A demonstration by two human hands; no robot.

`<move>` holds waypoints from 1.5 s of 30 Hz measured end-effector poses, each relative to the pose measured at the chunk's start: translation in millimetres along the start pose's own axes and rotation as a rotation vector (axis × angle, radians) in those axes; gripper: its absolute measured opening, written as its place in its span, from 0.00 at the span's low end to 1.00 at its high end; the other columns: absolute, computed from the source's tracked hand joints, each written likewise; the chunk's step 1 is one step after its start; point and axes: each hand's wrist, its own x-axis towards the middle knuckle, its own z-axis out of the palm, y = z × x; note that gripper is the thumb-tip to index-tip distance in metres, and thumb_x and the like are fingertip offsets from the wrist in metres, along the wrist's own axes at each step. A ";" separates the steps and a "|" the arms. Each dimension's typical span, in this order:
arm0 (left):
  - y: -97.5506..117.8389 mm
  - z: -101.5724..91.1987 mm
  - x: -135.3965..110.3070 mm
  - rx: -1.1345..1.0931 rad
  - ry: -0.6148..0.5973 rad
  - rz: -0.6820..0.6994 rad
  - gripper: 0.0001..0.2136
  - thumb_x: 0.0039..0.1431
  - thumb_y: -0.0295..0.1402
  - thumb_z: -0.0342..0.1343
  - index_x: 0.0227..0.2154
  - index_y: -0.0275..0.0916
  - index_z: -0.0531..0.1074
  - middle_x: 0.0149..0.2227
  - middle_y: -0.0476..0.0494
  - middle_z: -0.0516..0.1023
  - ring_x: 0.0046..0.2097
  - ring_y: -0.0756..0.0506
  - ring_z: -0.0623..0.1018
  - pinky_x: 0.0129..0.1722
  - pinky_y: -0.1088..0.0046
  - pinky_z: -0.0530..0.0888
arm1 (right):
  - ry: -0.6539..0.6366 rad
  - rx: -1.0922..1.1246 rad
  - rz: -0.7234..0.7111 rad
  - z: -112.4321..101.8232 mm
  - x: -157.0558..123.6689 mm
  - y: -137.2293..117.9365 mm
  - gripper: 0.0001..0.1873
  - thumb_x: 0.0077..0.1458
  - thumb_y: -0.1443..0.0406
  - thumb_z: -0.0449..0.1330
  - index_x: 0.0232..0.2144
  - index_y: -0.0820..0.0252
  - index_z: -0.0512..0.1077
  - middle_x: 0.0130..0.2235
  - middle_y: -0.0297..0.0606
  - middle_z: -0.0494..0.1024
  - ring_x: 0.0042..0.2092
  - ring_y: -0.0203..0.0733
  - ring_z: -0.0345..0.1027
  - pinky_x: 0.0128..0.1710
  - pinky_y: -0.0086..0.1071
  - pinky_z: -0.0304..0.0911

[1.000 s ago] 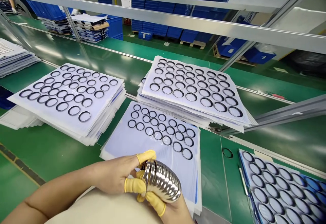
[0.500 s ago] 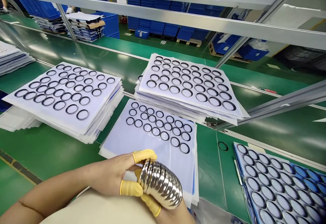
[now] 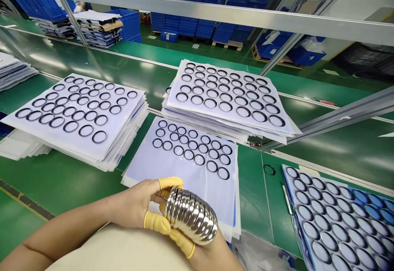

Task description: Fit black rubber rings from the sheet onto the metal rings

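Left grip (image 3: 137, 202) and right grip (image 3: 201, 254) were closed on a curved stack of shiny silver metal rings (image 3: 192, 214)

Two hands (image 3: 132, 205), 21 rings (image 3: 229, 172) on the middle sheet (image 3: 172, 168).

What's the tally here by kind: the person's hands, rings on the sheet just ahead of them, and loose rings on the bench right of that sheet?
Hands: 2, left hand and right hand
Rings on the middle sheet: 21
Loose ring on the bench: 1
Total: 24
Held rings overlap too closely to count, so they are left out.
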 end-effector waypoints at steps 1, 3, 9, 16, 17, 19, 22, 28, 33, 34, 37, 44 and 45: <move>-1.3 -0.1 -0.3 -0.014 0.002 -0.008 0.35 0.51 0.44 0.64 0.60 0.43 0.58 0.53 0.37 0.70 0.54 0.39 0.71 0.56 0.55 0.67 | 0.000 0.024 -0.005 -0.7 1.4 -1.5 0.24 0.58 0.70 0.57 0.55 0.43 0.67 0.53 0.32 0.75 0.54 0.44 0.69 0.57 0.37 0.63; -3.0 -0.6 -0.8 -0.035 0.004 -0.013 0.35 0.51 0.44 0.64 0.60 0.43 0.58 0.54 0.37 0.70 0.55 0.39 0.71 0.57 0.54 0.66 | -0.001 0.057 -0.002 -1.1 2.6 -3.2 0.25 0.59 0.70 0.56 0.56 0.42 0.66 0.54 0.31 0.74 0.55 0.42 0.67 0.57 0.36 0.63; -4.9 -6.5 -0.5 -0.021 -0.008 0.033 0.35 0.51 0.40 0.65 0.60 0.44 0.58 0.57 0.36 0.66 0.58 0.38 0.68 0.60 0.52 0.62 | 0.006 0.024 0.018 1.7 1.2 -0.8 0.21 0.58 0.70 0.57 0.53 0.45 0.69 0.50 0.33 0.76 0.49 0.42 0.70 0.54 0.35 0.64; -7.1 -10.0 3.2 -0.041 -0.005 -0.006 0.36 0.50 0.41 0.65 0.60 0.43 0.58 0.57 0.36 0.67 0.57 0.38 0.69 0.59 0.52 0.63 | -0.014 0.036 0.027 -0.4 3.2 1.1 0.18 0.58 0.71 0.56 0.48 0.48 0.70 0.47 0.34 0.76 0.48 0.41 0.69 0.53 0.34 0.65; -6.6 -9.8 3.9 -0.050 -0.006 -0.026 0.35 0.50 0.41 0.65 0.60 0.42 0.58 0.56 0.36 0.68 0.57 0.38 0.69 0.59 0.52 0.63 | -0.022 0.047 0.028 -1.1 4.1 1.3 0.18 0.57 0.71 0.55 0.48 0.48 0.70 0.47 0.34 0.76 0.48 0.41 0.69 0.53 0.33 0.65; -5.0 -9.4 5.3 -0.069 -0.011 -0.063 0.36 0.49 0.43 0.66 0.59 0.40 0.59 0.55 0.35 0.69 0.56 0.38 0.70 0.58 0.52 0.63 | -0.027 0.052 0.051 -2.1 5.7 2.3 0.16 0.58 0.71 0.55 0.46 0.49 0.71 0.44 0.34 0.76 0.46 0.40 0.70 0.51 0.32 0.65; -2.2 -9.4 7.8 -0.095 -0.005 -0.119 0.37 0.48 0.45 0.65 0.59 0.39 0.58 0.54 0.35 0.69 0.56 0.38 0.70 0.58 0.53 0.64 | -0.012 0.055 0.073 -1.8 6.9 4.7 0.11 0.59 0.69 0.54 0.43 0.51 0.71 0.41 0.35 0.76 0.44 0.40 0.70 0.49 0.31 0.66; 1.3 -11.5 11.6 -0.115 0.007 -0.173 0.38 0.47 0.46 0.66 0.59 0.39 0.58 0.53 0.35 0.70 0.56 0.37 0.70 0.57 0.54 0.64 | 0.001 0.045 0.076 -1.2 7.5 8.6 0.08 0.61 0.66 0.52 0.38 0.55 0.71 0.38 0.36 0.75 0.41 0.38 0.69 0.47 0.30 0.67; -3.8 -14.1 10.6 -0.118 0.001 -0.135 0.38 0.47 0.44 0.66 0.60 0.39 0.58 0.56 0.34 0.68 0.58 0.37 0.68 0.59 0.53 0.61 | -0.013 0.018 0.060 -4.0 10.6 8.1 0.10 0.61 0.67 0.53 0.43 0.53 0.71 0.43 0.34 0.77 0.47 0.37 0.70 0.51 0.29 0.66; -5.8 -15.0 9.9 -0.111 -0.001 -0.103 0.38 0.48 0.43 0.66 0.60 0.40 0.58 0.57 0.34 0.67 0.59 0.37 0.67 0.60 0.53 0.61 | -0.007 0.002 0.048 -4.1 11.1 8.0 0.10 0.61 0.68 0.53 0.44 0.53 0.70 0.44 0.34 0.77 0.47 0.38 0.70 0.51 0.29 0.65; -10.7 -18.2 8.4 -0.037 -0.014 0.036 0.40 0.50 0.39 0.66 0.63 0.45 0.54 0.60 0.35 0.64 0.60 0.38 0.66 0.60 0.55 0.61 | -0.009 -0.074 -0.023 -2.5 8.3 12.4 0.12 0.62 0.68 0.53 0.46 0.52 0.70 0.45 0.34 0.78 0.47 0.37 0.71 0.52 0.29 0.65; -2.5 -22.1 13.1 0.414 -0.070 0.336 0.43 0.53 0.36 0.64 0.66 0.52 0.44 0.59 0.39 0.66 0.57 0.41 0.70 0.56 0.66 0.67 | 0.049 -0.505 -0.255 -3.0 -9.1 38.5 0.15 0.61 0.65 0.53 0.49 0.49 0.71 0.42 0.35 0.81 0.46 0.43 0.73 0.49 0.35 0.68; -0.8 -22.0 14.1 0.455 -0.073 0.367 0.43 0.54 0.36 0.64 0.66 0.52 0.42 0.59 0.39 0.66 0.56 0.41 0.71 0.55 0.67 0.68 | 0.029 -0.482 -0.270 -3.8 -8.0 39.1 0.14 0.61 0.65 0.53 0.47 0.48 0.72 0.38 0.34 0.82 0.41 0.42 0.75 0.46 0.33 0.69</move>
